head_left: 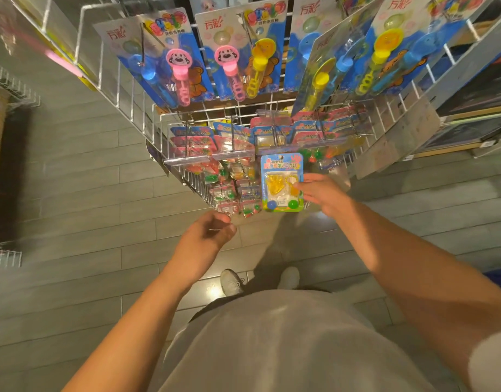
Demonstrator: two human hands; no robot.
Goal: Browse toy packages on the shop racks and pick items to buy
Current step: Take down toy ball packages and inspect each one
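Note:
A blue blister card with a yellow sticky-hand toy and two small balls (pixel 280 183) is held up in front of the lower rack. My right hand (pixel 322 193) pinches its right edge. My left hand (pixel 208 233) hangs below and left of the card with loosely curled fingers, holding nothing. Rows of similar small packages (pixel 229 176) hang on the pegs behind the card. Higher up hang bubble wand packages (pixel 235 58) with pink, yellow and blue wands.
The white wire rack (pixel 122 89) spreads to both sides above me. Shelves with dark boxes (pixel 475 89) stand at the right. Another wire rack (pixel 11 86) sits at the far left. Grey plank floor and my shoes (pixel 232 281) lie below.

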